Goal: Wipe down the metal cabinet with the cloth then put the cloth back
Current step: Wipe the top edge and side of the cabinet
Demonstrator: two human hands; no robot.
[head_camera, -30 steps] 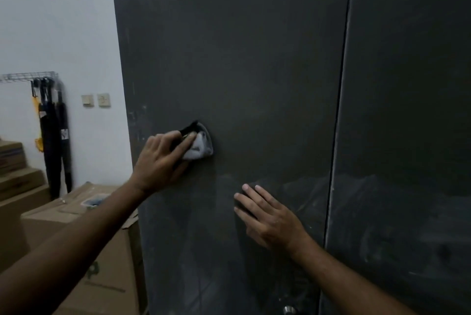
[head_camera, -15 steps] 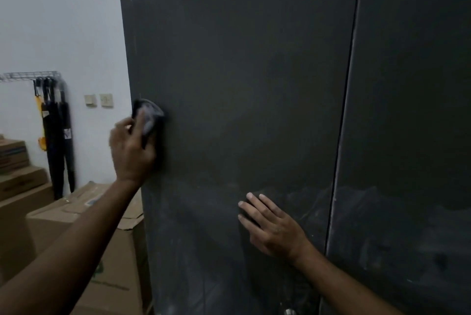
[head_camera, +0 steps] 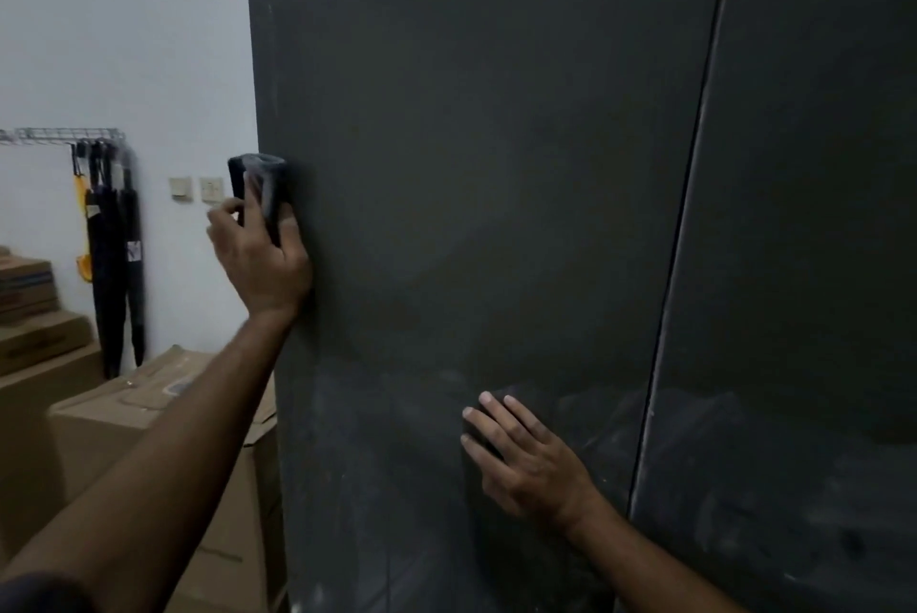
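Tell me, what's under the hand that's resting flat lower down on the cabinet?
Only the dark metal cabinet door shows around the right hand, whose straight fingers lie flat on it. The patch beneath the palm is covered. The cloth is elsewhere, gripped by the left hand.

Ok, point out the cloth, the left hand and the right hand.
cloth [head_camera: 265,188], head view, on its dark fold at the cabinet's edge.
left hand [head_camera: 263,265], head view, back of the hand.
right hand [head_camera: 526,463], head view, back of the hand.

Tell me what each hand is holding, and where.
Left hand grips the dark bunched cloth by its lower part; right hand lies flat on the dark grey metal cabinet.
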